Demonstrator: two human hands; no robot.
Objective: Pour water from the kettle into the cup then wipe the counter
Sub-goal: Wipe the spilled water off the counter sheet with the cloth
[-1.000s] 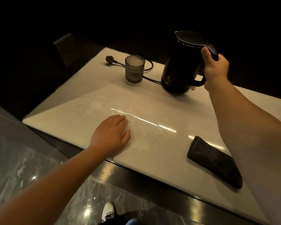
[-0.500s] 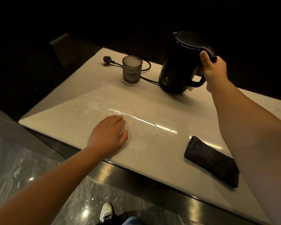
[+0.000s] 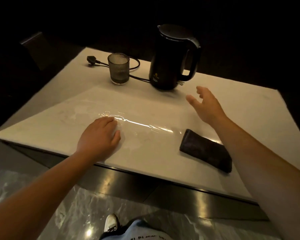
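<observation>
Dim, warm overhead light falls on the pale counter (image 3: 215, 104), leaving the background black, a bright streak of glare on the spilled water (image 3: 139, 124), motion blur on the right hand (image 3: 206, 106), and wide-angle bending at the edges.
</observation>
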